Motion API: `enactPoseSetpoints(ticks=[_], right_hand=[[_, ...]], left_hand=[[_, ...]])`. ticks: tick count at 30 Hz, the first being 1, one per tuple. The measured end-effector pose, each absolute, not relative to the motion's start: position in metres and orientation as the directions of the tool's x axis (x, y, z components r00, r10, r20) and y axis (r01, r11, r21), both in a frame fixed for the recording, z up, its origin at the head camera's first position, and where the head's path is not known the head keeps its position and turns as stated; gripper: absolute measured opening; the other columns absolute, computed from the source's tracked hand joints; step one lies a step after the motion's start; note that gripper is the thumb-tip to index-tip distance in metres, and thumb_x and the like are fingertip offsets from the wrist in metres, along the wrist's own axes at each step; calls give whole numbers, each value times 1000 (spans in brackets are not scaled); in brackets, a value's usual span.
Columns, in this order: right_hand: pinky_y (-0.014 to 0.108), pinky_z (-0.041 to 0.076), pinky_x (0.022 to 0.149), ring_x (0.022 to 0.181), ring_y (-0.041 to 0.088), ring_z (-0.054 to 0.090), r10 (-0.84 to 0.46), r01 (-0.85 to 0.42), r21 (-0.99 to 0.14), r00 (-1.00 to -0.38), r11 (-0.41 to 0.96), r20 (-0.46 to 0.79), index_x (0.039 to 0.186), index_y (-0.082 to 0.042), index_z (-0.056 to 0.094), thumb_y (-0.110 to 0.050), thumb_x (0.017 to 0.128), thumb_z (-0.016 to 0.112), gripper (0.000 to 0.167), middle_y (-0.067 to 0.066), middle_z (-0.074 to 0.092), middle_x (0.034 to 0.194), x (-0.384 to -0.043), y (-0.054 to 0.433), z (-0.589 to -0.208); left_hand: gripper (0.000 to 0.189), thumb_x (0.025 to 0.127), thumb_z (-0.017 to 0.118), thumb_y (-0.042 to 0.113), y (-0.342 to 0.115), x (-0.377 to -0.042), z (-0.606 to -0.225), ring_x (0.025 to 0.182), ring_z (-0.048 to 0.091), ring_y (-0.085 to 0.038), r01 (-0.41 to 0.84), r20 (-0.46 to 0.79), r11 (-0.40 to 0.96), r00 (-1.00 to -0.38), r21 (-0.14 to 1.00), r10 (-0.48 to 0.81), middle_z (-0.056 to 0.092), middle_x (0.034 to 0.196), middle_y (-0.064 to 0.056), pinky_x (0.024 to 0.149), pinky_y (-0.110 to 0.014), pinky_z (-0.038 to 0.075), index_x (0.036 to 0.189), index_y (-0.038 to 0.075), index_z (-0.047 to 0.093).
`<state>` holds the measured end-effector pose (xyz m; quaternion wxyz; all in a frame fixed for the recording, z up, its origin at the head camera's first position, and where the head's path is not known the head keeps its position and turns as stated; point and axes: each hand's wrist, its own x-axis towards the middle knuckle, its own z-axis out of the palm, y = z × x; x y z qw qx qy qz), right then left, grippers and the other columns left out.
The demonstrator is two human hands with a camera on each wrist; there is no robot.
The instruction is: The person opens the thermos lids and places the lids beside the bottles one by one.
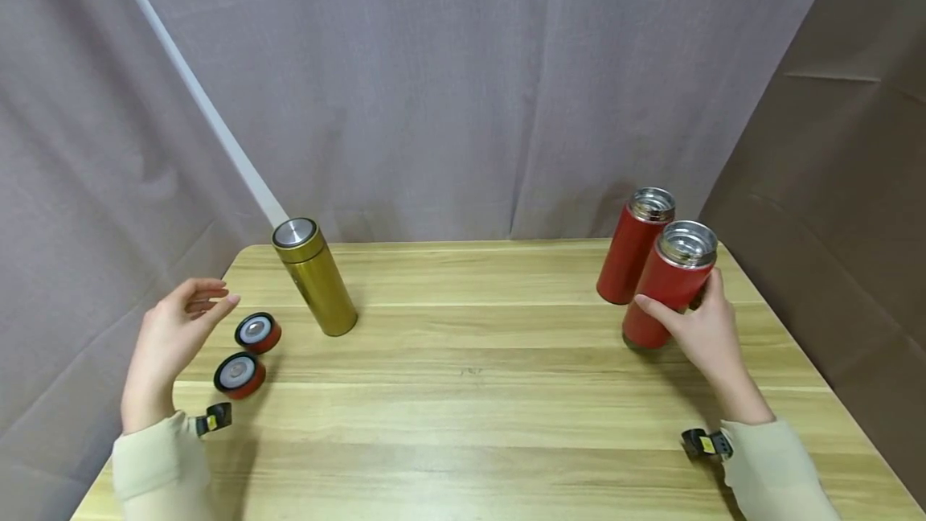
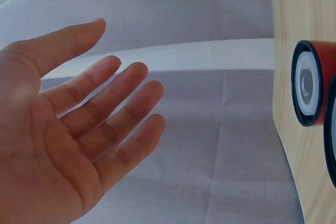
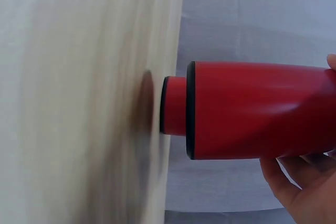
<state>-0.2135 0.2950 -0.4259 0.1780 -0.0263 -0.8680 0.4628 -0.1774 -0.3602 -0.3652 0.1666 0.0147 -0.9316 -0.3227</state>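
My right hand (image 1: 703,334) grips a red thermos bottle (image 1: 664,292) without a lid, thumb on one side and fingers behind it. In the right wrist view the base of this thermos bottle (image 3: 252,111) shows, with a shadow on the wood beside it. A second lidless red thermos bottle (image 1: 626,252) stands just behind and to its left. My left hand (image 1: 165,334) hovers at the left with nothing in it, fingers loosely bent and palm showing in the left wrist view. Two red-and-black lids (image 1: 255,331) lie near it on the table, grey inner sides up.
A gold thermos bottle (image 1: 318,288) with its lid on stands at the back left of the wooden table (image 1: 463,408). Grey cloth (image 1: 434,87) hangs behind and at the left. Brown cloth (image 1: 839,207) borders the right side.
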Motion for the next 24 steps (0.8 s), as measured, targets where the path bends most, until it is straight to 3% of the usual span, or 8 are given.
enactPoseSetpoints(ticks=[8,11,16,24], right_hand=[[57,39,105,128,42,45,221,-79,-835,-947,544,234,155,-6,21,-32,88,78,92,23,45,146,-217,299,-432],[58,39,104,126,41,45,226,-63,-835,-949,547,219,154,-4,20,-32,89,78,92,24,45,145,-216,301,-435],[43,42,100,123,37,46,244,-30,-843,-951,537,189,154,-8,19,-35,90,76,90,22,45,144,-216,306,-441],[50,38,106,127,39,42,213,-28,-860,-964,509,157,156,-9,10,-34,94,70,90,22,40,148,-220,310,-445]], left_hand=[[45,99,66,37,-355,-184,-369,91,48,18,117,300,783,-949,611,-93,67,118,-21,77,-5,42,126,2,61],[43,99,66,36,-353,-187,-371,92,50,16,141,311,779,-948,611,-72,67,118,-21,79,-3,42,124,1,62],[41,99,67,33,-350,-188,-373,93,51,15,167,326,764,-943,623,-60,67,118,-21,80,-1,42,122,-1,63],[47,98,68,34,-346,-188,-373,96,51,14,174,336,755,-940,632,-65,66,120,-20,82,-4,44,130,0,58]])
